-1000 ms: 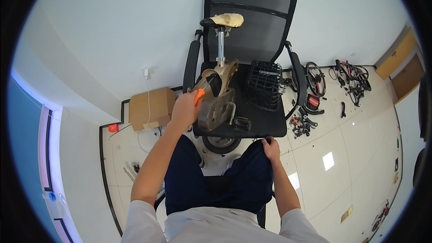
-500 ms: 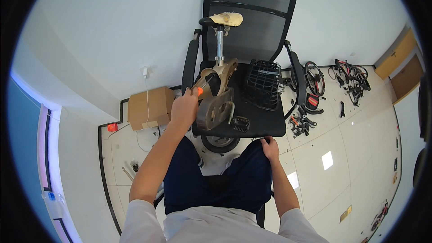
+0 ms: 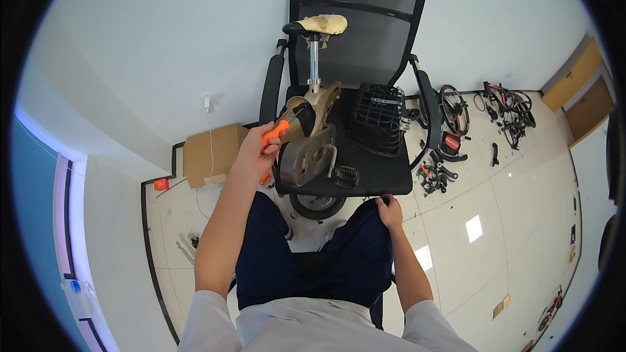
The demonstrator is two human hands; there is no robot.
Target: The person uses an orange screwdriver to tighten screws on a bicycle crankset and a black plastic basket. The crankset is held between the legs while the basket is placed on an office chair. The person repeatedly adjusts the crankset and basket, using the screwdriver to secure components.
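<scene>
An orange-handled screwdriver [image 3: 275,134] is gripped in my left hand [image 3: 253,151], its shaft pointing up and right at the bike frame. This brownish-gold child's bike frame [image 3: 321,105] stands on the seat of a black office chair [image 3: 378,181], carrying a torn, cream-topped saddle [image 3: 326,24], a chain guard [image 3: 306,160] and a black pedal [image 3: 345,176]. Whether the screwdriver's tip touches the frame is hard to make out. My right hand [image 3: 390,214] lies on my right knee, below the seat's front edge, holding nothing visible.
Right of the frame, a black wire basket [image 3: 379,120] sits on the chair. A wheel [image 3: 317,206] shows beneath the seat. A cardboard box [image 3: 212,155] stands by the wall at left. Bike parts [image 3: 438,176], a wheel [image 3: 454,111] and a dismantled bike [image 3: 512,114] lie on the floor at right.
My left hand has shifted slightly left, and more of the screwdriver's orange handle now shows. The whole view has slid a little. My right hand stays on the knee.
</scene>
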